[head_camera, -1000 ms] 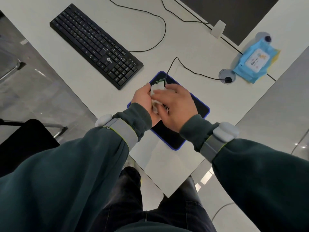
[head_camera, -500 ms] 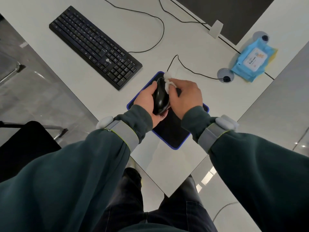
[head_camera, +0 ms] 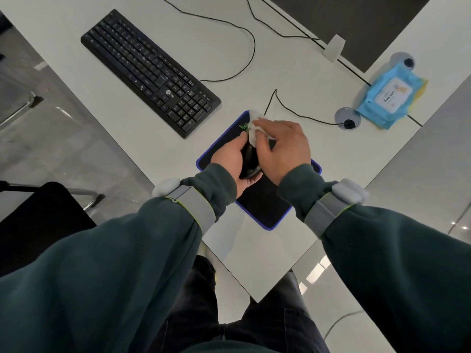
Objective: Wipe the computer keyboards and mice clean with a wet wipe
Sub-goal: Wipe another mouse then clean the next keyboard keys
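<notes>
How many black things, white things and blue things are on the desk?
Black: 3, the keyboard, the mouse and the mouse pad with its blue edge.
White: 1, the wet wipe.
Blue: 1, the wipes pack.
Total: 5.

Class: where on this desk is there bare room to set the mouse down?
Free: desk between keyboard and wipes pack, crossed by cables; the near corner below the mouse pad. Crowded: the pad's far end, where both hands work.
</notes>
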